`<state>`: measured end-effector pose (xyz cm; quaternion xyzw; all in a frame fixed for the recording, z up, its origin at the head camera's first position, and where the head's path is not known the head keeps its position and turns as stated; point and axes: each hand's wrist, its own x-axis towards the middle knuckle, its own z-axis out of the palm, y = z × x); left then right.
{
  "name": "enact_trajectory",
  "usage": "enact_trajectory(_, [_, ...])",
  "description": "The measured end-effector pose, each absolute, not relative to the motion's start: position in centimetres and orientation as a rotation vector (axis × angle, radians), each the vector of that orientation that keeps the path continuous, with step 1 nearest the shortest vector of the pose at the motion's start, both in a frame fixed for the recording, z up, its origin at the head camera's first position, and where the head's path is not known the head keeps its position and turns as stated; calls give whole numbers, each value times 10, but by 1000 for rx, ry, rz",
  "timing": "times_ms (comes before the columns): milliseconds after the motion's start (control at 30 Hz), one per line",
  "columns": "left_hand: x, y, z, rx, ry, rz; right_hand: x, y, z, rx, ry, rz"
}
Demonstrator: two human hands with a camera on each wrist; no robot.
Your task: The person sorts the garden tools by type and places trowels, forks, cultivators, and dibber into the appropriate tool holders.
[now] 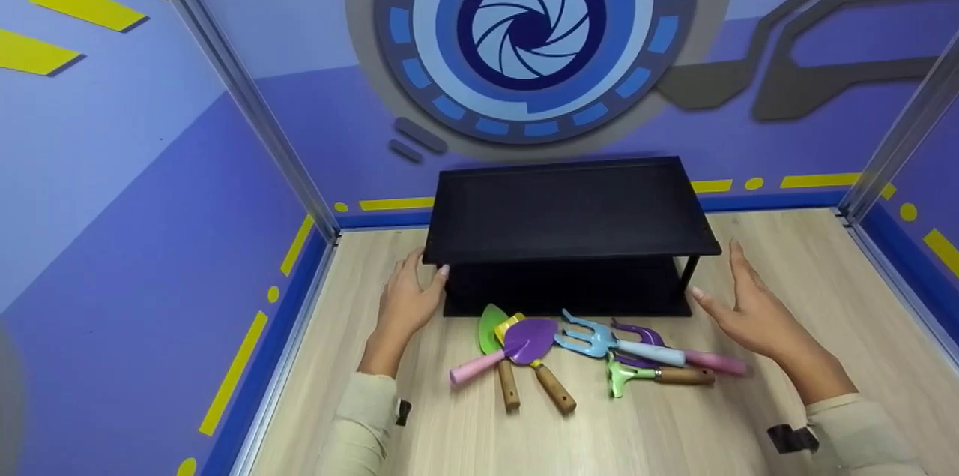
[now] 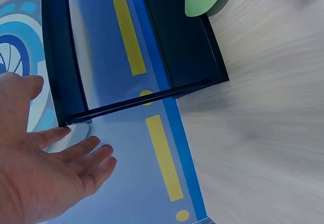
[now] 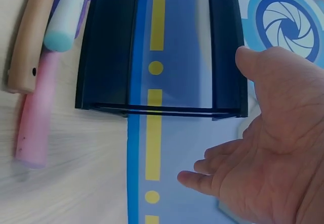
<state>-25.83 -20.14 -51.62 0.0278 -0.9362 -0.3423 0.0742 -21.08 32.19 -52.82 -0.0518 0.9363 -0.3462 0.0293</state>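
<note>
Tabletop runs along both ends of the black rack, and we see a wider strip to the rack's right than to its left, where the left wall comes down. Behind the rack rises the back wall; whether they touch, we cannot tell. Between the rack's upper panel and its lower shelf we look into a bay, with the post at its front right corner.

Close before the rack we have garden tools: a purple trowel over a green trowel on the left, then a light-blue fork, a purple fork and a light-green rake towards the right. From the head, the green trowel's tip overlaps the lower shelf's front edge.

Our left hand is at the rack's front left corner, thumb towards the front, fingers relaxed and slightly bent along that end. Our right hand stands just beside the front right corner, palm turned to the rack, thumb spread away from loosely extended fingers. We cannot tell whether either thumb makes contact.
</note>
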Motion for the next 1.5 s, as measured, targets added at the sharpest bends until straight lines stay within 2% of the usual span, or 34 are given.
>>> enact_trajectory(433, [-264, -199, -522, 102, -2758, -1167, -210, 322, -533, -170, 2863, -1017])
enact_trajectory(700, [-261, -199, -531, 120, -2763, -1220, -227, 322, -519, -177, 2758, -1181])
enact_trajectory(1167, [-232, -203, -577, 115, -2886, -1387, -270, 323, -520, -96, 2625, -1561])
enact_trajectory(1500, [-216, -206, -600, 1, -2943, -1421, -281, 317, -514, -75, 2647, -1607])
